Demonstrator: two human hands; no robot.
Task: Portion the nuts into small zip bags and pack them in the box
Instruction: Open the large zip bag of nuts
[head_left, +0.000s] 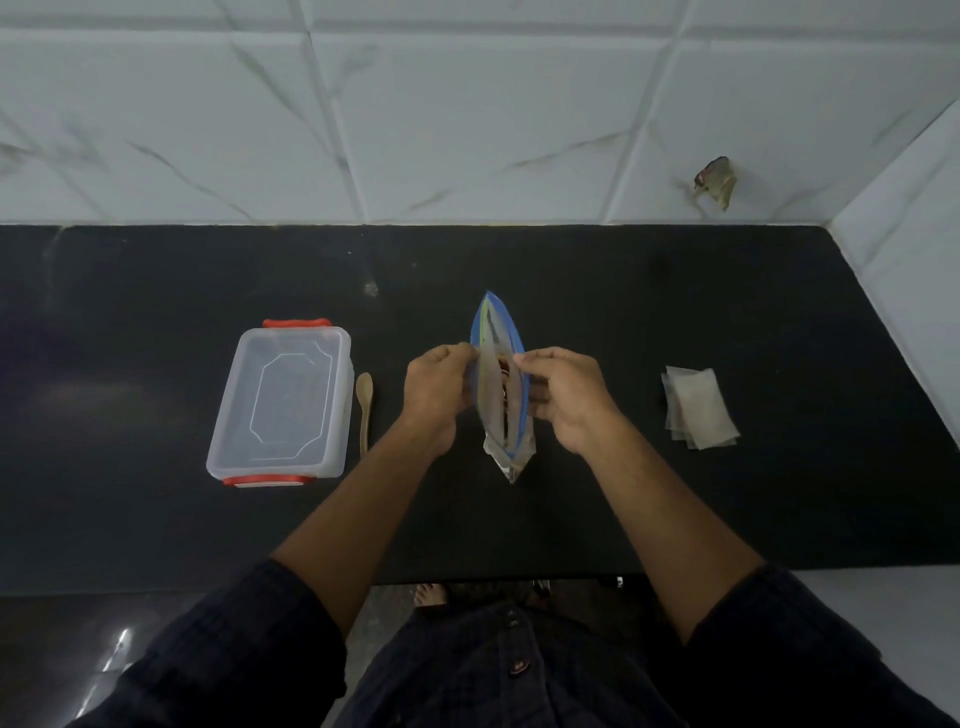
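Observation:
A large clear zip bag (493, 343) with a blue seal strip stands upright at the centre of the black counter. Its mouth is pulled apart, and dark nuts (505, 371) show inside. My left hand (435, 395) pinches the left lip of the bag, and my right hand (563, 397) pinches the right lip. A clear plastic box (283, 400) with red clips and its lid on lies to the left. A small stack of flat, empty zip bags (698, 408) lies to the right. A wooden spoon (363, 408) rests between the box and my left hand.
The black counter (675, 509) ends at a white marble-tiled wall at the back and on the right. A crumpled bit of plastic (717, 179) hangs on the wall at the upper right. The counter's front edge runs just below my forearms.

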